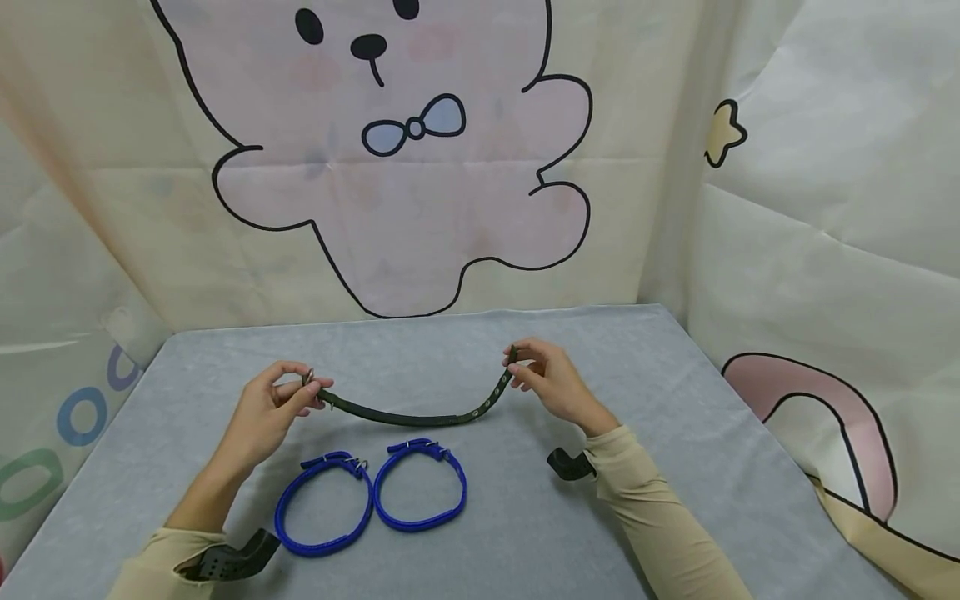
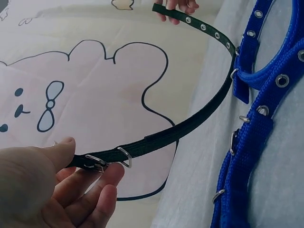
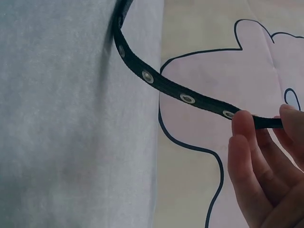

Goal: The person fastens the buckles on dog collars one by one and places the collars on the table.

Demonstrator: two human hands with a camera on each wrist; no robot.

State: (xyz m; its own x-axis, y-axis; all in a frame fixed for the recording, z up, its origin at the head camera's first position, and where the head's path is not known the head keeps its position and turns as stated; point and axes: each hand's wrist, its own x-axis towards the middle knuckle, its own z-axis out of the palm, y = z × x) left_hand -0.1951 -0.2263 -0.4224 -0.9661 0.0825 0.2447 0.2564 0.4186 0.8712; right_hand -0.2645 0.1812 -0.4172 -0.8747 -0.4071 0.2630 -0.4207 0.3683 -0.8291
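A dark green pet collar (image 1: 405, 418), unbuckled, hangs in a shallow curve between the two hands above the table. My left hand (image 1: 272, 408) pinches its buckle end; the metal buckle (image 2: 96, 163) and a D-ring (image 2: 125, 156) show in the left wrist view. With thumb and fingers, my right hand (image 1: 553, 380) pinches the other end, past a row of metal eyelets (image 3: 187, 99). Two blue collars, both buckled into loops, lie on the table below: one blue collar (image 1: 324, 550) nearer the left wrist, the other blue collar (image 1: 422, 527) just right of it.
A grey-blue cloth covers the table (image 1: 517, 517). Behind it hangs a curtain with a printed bear (image 1: 420, 208), and a pale printed curtain (image 1: 825, 292) stands along the right side. Black wrist devices (image 1: 232, 560) sit at both sleeves.
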